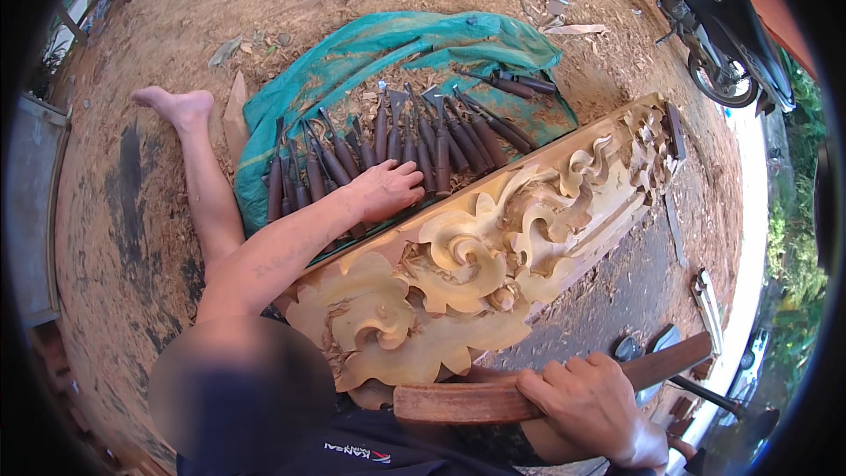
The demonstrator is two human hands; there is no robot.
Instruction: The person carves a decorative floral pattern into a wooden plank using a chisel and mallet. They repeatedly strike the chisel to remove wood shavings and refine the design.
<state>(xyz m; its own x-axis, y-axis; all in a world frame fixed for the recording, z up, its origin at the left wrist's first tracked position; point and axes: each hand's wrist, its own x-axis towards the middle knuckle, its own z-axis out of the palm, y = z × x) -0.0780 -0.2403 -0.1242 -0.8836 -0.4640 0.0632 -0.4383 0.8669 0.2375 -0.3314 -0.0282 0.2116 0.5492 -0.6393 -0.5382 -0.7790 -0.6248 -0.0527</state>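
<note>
Chisels on green tarp; dirt ground; motorbike.

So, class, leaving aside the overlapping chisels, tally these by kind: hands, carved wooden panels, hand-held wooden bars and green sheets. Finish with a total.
Hands: 2 (left hand, right hand)
Carved wooden panel: 1
Hand-held wooden bar: 1
Green sheet: 1
Total: 5

One carved panel, one wooden bar and one green tarp are seen; perhaps twenty chisels, partly overlapped, can be counted.
</note>
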